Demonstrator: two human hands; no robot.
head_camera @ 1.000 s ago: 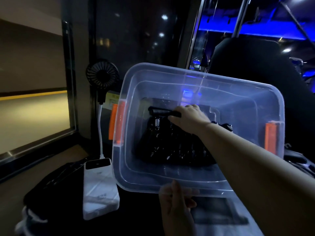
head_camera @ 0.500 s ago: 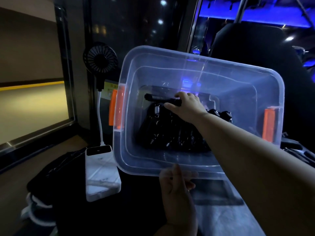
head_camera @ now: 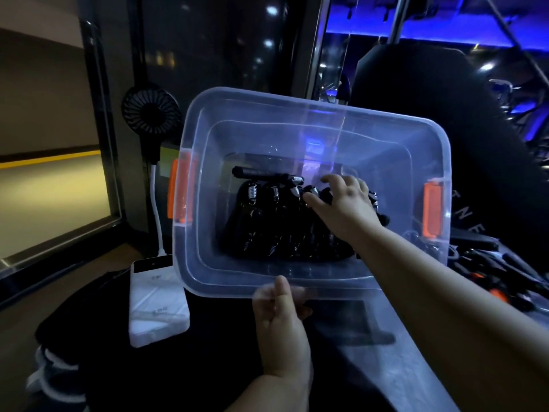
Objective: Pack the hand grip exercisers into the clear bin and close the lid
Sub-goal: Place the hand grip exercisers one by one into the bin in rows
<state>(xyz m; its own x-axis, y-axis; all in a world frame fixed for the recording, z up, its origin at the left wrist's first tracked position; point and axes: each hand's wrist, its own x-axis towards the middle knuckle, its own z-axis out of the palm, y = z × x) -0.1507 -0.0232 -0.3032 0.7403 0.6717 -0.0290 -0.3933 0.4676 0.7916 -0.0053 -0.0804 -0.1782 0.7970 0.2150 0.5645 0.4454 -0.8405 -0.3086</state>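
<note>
Big clear bin (head_camera: 297,126) fills the middle, tipped so its open top faces us, with orange latches (head_camera: 178,193) on both ends. Inside, a black heap of hand grip exercisers (head_camera: 267,230) lies against the bottom, one laid crosswise along the top edge. White power bank (head_camera: 157,304) sits just left of the bin's near corner. Left hand (head_camera: 282,322): grip pinching the near rim, thumb on top. Right hand (head_camera: 346,200) is inside, grip wide, fingers loosely spread over the heap's right end.
</note>
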